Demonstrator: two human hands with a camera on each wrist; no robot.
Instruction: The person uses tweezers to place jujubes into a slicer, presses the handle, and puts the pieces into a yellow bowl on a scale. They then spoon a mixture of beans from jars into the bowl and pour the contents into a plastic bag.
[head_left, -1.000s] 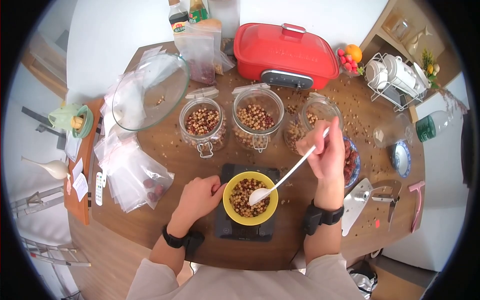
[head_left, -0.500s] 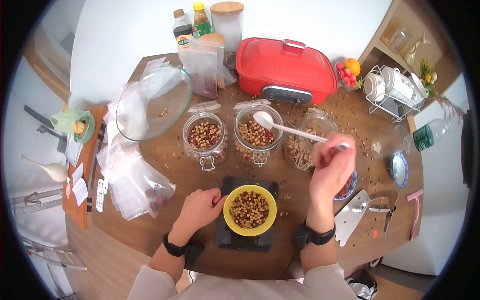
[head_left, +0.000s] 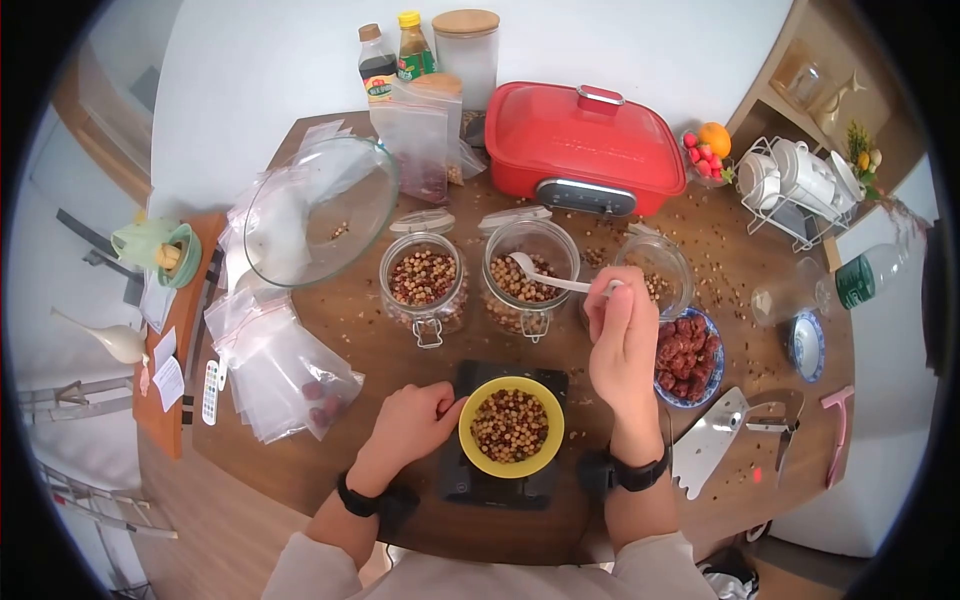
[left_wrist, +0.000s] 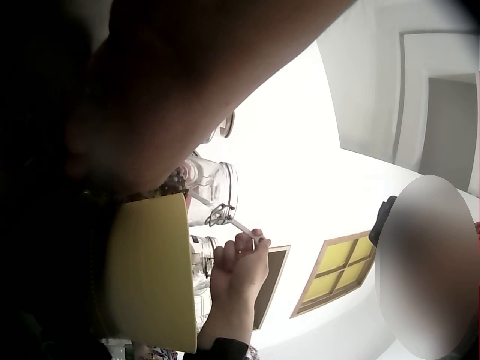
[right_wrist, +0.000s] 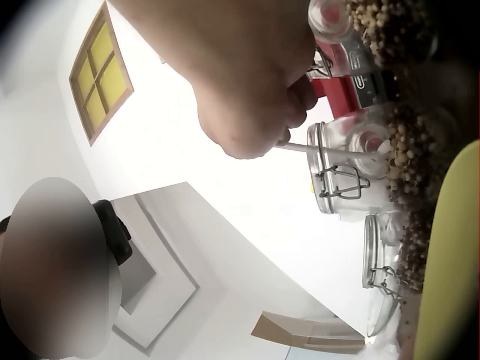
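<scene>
My right hand (head_left: 622, 350) grips the handle of a white spoon (head_left: 568, 285). The spoon's head is inside the mouth of the middle glass jar (head_left: 534, 322), at the mixed beans and seeds. In the right wrist view the handle (right_wrist: 296, 146) runs from the fingers into that jar. Beside the yellow bowl (head_left: 553, 455) rests my left hand (head_left: 410, 428), fingers loosely bent and thumb side right at the rim. Similar beans (head_left: 508, 425) fill much of the bowl, which stands on a black kitchen scale (head_left: 462, 485).
Flanking the middle jar are a left jar (head_left: 425, 285) and a right jar (head_left: 662, 275), lids raised. A blue-rimmed bowl of dark red dried fruit (head_left: 688, 360) sits by my right wrist. Behind stands a red cooker (head_left: 585, 140). Plastic bags (head_left: 285, 370) lie left; loose beans dot the table.
My right hand has moved the spoon from over the yellow bowl, up and away, to the middle jar, its head now lower in the mouth. The left hand stays beside the bowl.
</scene>
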